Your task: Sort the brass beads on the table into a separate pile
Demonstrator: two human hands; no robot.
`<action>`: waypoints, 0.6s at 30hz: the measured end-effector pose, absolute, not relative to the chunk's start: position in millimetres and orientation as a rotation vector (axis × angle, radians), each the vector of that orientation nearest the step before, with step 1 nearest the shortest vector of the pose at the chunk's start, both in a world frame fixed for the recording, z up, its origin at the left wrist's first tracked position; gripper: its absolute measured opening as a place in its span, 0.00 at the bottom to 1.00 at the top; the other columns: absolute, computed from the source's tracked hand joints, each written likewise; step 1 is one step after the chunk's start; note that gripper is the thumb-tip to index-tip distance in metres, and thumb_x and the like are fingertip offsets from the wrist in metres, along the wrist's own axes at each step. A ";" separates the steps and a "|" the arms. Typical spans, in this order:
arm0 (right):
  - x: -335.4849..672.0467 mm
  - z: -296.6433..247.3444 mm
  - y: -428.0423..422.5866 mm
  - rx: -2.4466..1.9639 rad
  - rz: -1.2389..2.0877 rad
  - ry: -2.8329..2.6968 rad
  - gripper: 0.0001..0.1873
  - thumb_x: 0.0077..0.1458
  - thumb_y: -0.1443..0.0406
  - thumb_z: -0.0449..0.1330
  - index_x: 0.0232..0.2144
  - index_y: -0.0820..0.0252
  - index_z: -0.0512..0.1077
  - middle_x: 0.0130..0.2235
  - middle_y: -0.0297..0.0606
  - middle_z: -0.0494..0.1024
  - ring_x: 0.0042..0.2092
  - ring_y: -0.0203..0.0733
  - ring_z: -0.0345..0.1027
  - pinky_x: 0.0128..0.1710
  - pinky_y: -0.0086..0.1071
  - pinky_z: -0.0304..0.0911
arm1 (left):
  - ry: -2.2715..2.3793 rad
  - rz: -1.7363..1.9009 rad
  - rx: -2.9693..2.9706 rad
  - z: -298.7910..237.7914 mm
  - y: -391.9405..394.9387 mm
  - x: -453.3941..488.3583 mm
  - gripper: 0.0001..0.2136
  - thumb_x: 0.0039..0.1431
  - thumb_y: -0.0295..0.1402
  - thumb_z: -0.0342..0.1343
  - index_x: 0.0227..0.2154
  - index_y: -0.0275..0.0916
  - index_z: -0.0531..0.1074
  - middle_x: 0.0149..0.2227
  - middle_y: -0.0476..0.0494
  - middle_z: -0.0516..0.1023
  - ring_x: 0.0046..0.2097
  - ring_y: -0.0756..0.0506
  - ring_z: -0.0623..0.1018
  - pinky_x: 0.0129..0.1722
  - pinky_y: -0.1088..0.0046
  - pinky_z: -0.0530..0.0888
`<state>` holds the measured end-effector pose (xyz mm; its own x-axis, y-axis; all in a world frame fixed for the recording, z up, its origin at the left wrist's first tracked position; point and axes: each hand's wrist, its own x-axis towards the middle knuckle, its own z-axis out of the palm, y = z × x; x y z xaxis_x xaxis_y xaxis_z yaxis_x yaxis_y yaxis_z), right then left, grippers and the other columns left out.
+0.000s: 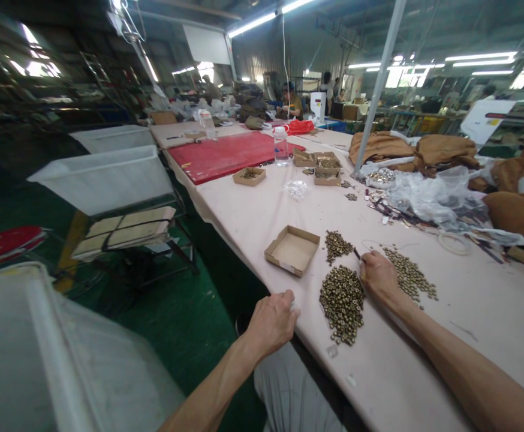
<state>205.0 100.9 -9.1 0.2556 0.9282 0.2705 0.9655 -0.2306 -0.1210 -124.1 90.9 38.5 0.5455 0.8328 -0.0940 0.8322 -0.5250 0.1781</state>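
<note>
I see the left hand (273, 321) at the near edge of the long pink-covered work table (253, 210), fingers clenched into a loose fist; a small pale bit shows at the knuckles, and I cannot tell what it is. The right hand (379, 277) rests on the table top, fingers closed on a thin dark tool (357, 254) whose tip points toward the small heap of brass-coloured metal pieces (336, 245). The large heap of the same pieces (342, 303) lies just left of that hand, and a flat scatter of them (409, 275) lies just right of it. The shallow open cardboard tray (292, 249) stands beside the small heap, between the two hands. Farther up the table stands a clear plastic bottle (281, 146) beside a red mat (221, 157). The white sign board (487, 120) carries marking too blurred to read.
</note>
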 end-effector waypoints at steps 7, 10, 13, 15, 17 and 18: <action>209.7 -12.3 107.0 -2.368 -0.248 -1.687 0.12 0.60 0.66 0.53 0.35 0.62 0.77 0.36 0.44 0.76 0.35 0.40 0.68 0.35 0.32 0.54 | 1.413 -0.013 2.575 40.0 90.6 -124.0 0.09 0.66 0.40 0.49 0.41 0.41 0.67 0.38 0.38 0.80 0.43 0.38 0.81 0.43 0.65 0.72; 220.2 -8.8 106.5 -2.401 -0.272 -1.652 0.13 0.60 0.67 0.52 0.36 0.63 0.77 0.37 0.46 0.76 0.35 0.41 0.68 0.35 0.32 0.54 | 1.416 -0.013 2.576 40.2 90.4 -123.7 0.09 0.65 0.40 0.49 0.41 0.41 0.68 0.38 0.37 0.80 0.44 0.38 0.81 0.43 0.65 0.72; 234.1 -3.7 97.9 -2.433 -0.298 -1.625 0.13 0.60 0.67 0.52 0.36 0.63 0.77 0.37 0.47 0.76 0.35 0.41 0.68 0.35 0.32 0.54 | 1.415 0.000 2.576 40.4 90.3 -123.4 0.09 0.65 0.40 0.49 0.41 0.41 0.68 0.39 0.37 0.80 0.44 0.38 0.81 0.44 0.64 0.72; 240.6 -2.9 85.2 -2.394 -0.301 -1.660 0.13 0.61 0.66 0.52 0.38 0.62 0.77 0.39 0.45 0.76 0.36 0.41 0.68 0.36 0.32 0.54 | 1.405 0.011 2.582 40.3 90.6 -123.1 0.09 0.65 0.40 0.49 0.41 0.41 0.68 0.39 0.37 0.80 0.44 0.38 0.81 0.43 0.65 0.72; 243.0 -5.5 69.2 -2.282 -0.258 -1.748 0.13 0.60 0.65 0.53 0.39 0.59 0.78 0.40 0.43 0.76 0.37 0.40 0.68 0.37 0.31 0.55 | 1.400 0.015 2.587 39.9 91.2 -122.7 0.09 0.65 0.39 0.49 0.41 0.41 0.68 0.38 0.38 0.80 0.43 0.39 0.81 0.43 0.65 0.72; 243.2 -7.6 61.3 -2.221 -0.221 -1.791 0.13 0.60 0.64 0.54 0.39 0.58 0.78 0.40 0.41 0.76 0.38 0.40 0.68 0.38 0.31 0.55 | 1.401 0.014 2.589 39.7 91.6 -122.4 0.09 0.65 0.39 0.49 0.41 0.41 0.68 0.38 0.38 0.80 0.43 0.39 0.81 0.43 0.65 0.72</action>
